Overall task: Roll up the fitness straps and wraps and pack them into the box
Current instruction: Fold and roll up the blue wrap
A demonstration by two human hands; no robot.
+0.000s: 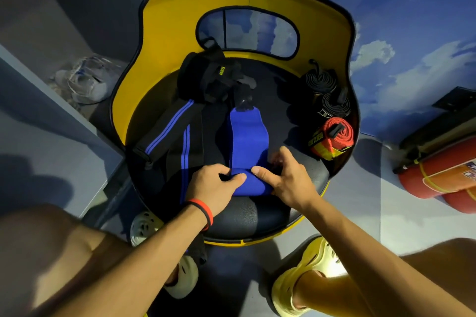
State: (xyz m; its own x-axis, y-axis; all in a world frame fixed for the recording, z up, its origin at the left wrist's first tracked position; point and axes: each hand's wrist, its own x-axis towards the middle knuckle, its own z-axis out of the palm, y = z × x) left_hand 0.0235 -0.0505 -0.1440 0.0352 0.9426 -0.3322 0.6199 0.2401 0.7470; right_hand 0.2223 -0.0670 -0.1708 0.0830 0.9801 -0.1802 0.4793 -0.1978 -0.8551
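Note:
A blue wrap lies lengthwise on the black seat of a yellow-backed chair, its near end rolled into a short roll. My left hand and my right hand grip that roll from either side, thumbs on top. A black wrap with blue stripes lies unrolled to the left. Black straps and gloves are heaped at the back of the seat. Two rolled black straps and a rolled red strap sit at the seat's right edge. No box is in view.
A red fire extinguisher lies on the floor at the right. White shoes sit on a low shelf at the left. My feet in yellow clogs stand below the chair.

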